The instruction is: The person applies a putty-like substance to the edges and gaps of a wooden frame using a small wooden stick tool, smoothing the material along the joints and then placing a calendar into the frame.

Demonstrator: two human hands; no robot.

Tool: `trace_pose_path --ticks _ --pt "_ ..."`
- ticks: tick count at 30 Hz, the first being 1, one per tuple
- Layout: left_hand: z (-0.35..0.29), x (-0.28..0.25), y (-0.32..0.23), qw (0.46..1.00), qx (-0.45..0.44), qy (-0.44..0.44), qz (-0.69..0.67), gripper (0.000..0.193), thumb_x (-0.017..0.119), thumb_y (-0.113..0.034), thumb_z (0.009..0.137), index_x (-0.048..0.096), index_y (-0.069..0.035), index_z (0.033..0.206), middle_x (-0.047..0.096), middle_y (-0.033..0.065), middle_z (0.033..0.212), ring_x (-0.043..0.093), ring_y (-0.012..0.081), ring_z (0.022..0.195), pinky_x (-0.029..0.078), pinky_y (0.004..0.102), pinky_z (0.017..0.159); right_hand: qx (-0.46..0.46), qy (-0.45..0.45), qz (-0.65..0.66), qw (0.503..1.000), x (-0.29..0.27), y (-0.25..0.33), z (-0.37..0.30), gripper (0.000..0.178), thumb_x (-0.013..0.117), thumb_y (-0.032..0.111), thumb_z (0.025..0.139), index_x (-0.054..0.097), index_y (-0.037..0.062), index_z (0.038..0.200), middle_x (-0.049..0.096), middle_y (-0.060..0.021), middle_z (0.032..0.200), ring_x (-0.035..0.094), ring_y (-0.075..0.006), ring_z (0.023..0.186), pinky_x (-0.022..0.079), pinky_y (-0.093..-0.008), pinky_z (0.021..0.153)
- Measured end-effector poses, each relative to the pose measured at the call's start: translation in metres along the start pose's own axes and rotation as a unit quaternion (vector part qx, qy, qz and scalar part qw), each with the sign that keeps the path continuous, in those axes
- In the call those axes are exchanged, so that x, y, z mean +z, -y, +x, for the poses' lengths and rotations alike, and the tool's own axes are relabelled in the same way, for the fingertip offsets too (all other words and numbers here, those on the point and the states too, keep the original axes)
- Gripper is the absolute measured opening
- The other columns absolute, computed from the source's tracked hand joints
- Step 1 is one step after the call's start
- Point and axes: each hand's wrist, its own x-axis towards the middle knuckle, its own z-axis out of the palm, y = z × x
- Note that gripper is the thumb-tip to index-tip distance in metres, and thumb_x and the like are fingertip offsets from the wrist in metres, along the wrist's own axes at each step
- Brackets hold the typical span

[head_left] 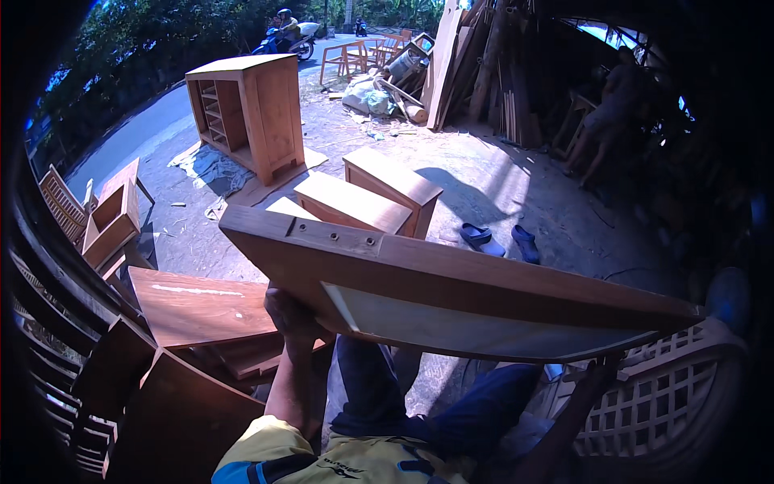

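Note:
A large framed wooden panel, like a cabinet door, is held up across my lap and tilted. Its long edge shows three small round holes near the left end, and its inner field is pale. My left hand is closed on the panel's left lower edge. Beneath the far right end, my right hand grips the panel's lower edge in deep shade, its fingers only partly visible. Both my forearms come up from below, on either side of my legs in dark trousers.
Flat brown boards lie stacked at my left. Ahead stand wooden boxes and an open-fronted cabinet. Slip-on shoes lie on the ground. Latticed woodwork is at my right. Another person stands in the shade.

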Motion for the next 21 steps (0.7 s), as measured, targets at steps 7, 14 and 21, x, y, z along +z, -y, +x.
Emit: trace_pose_path --ticks 7,14,21 --pt "-0.004 0.006 -0.050 0.971 -0.016 0.093 -0.217 0.055 0.039 -0.052 0.109 0.049 -0.002 0.089 0.059 0.0212 0.072 0.068 0.0328 0.065 0.063 0.0422 0.062 0.063 -0.015 0.044 0.997 0.020 0.015 -0.046 0.071 0.062 0.039 0.100 0.038 0.0060 0.158 0.057 -0.0161 0.144 0.051 -0.0269 0.136 0.036 -0.0433 0.114" --pt "-0.050 -0.030 -0.053 0.955 -0.091 0.054 -0.276 0.057 0.024 -0.057 0.106 0.044 -0.004 0.099 0.050 0.0231 0.089 0.060 0.0360 0.079 0.057 0.0492 0.076 0.089 0.102 0.005 0.991 0.014 0.041 -0.074 0.075 0.063 0.040 0.099 0.036 0.0031 0.158 0.056 -0.0171 0.145 0.051 -0.0266 0.135 0.037 -0.0427 0.115" --pt "-0.057 -0.005 -0.127 0.864 -0.420 -0.070 -0.268 0.066 0.048 -0.035 0.098 0.025 -0.015 0.156 0.030 0.0341 0.151 0.050 0.0410 0.133 0.048 0.0507 0.107 0.112 0.323 -0.077 0.936 -0.017 0.082 -0.074 0.079 0.065 0.040 0.098 0.034 0.0002 0.158 0.055 -0.0181 0.145 0.052 -0.0263 0.134 0.038 -0.0421 0.115"
